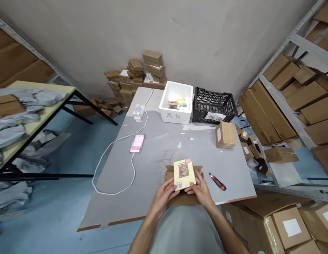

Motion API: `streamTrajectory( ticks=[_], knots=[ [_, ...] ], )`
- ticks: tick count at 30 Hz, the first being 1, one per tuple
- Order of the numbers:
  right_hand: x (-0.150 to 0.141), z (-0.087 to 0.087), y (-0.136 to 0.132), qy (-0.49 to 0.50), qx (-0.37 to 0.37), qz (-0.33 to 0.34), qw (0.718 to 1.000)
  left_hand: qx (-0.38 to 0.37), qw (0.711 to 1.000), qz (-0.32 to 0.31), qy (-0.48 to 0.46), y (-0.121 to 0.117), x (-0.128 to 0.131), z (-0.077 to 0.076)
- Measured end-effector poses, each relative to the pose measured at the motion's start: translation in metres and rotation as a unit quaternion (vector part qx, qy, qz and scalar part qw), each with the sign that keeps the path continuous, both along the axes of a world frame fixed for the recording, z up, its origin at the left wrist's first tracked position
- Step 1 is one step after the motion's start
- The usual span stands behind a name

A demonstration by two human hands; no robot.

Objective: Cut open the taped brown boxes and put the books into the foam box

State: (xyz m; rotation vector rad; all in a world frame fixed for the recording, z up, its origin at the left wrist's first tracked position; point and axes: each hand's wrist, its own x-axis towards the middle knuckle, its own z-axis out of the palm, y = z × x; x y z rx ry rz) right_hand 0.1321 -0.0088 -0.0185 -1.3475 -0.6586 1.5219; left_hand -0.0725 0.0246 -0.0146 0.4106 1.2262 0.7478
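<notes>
A pale yellow book or flat box (184,173), with a colored picture and a barcode on its face, is held tilted between both hands. My left hand (165,192) grips its lower left edge, and my right hand (200,188) has its thumb on the lower right corner. Beneath it lies an open cardboard box (169,170) near the table's front edge, mostly covered by the yellow item and my hands. To the right of my right hand rests a red and black utility knife (218,181).
At the table's (150,169) back stand a white foam box (176,102) with small packs inside and a black crate (214,106). A closed carton (226,135) sits at right. A phone (137,144) with a white cable (111,193) lies left. Shelves of cartons (301,81) flank the right side.
</notes>
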Motion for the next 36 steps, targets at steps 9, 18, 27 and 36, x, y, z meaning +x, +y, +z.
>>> streamTrajectory(
  ticks=[9, 18, 27, 36],
  knots=[
    [-0.017, 0.052, 0.164, 0.001, 0.147, -0.052, 0.988, 0.248, 0.967, 0.010, 0.058, 0.164, 0.007, 0.074],
    [0.018, 0.143, 0.300, -0.012, 0.129, -0.103, 0.986, 0.384, 0.881, 0.111, 0.251, 0.296, -0.018, 0.163],
    [0.107, -0.065, 0.016, -0.123, -0.127, -0.134, 0.975, 0.038, 0.948, 0.014, 0.315, 0.062, -0.074, -0.048],
    [0.097, -0.071, -0.057, -0.090, -0.216, 0.068, 0.970, 0.043, 0.966, -0.092, 0.239, -0.031, -0.021, -0.080]
  ],
)
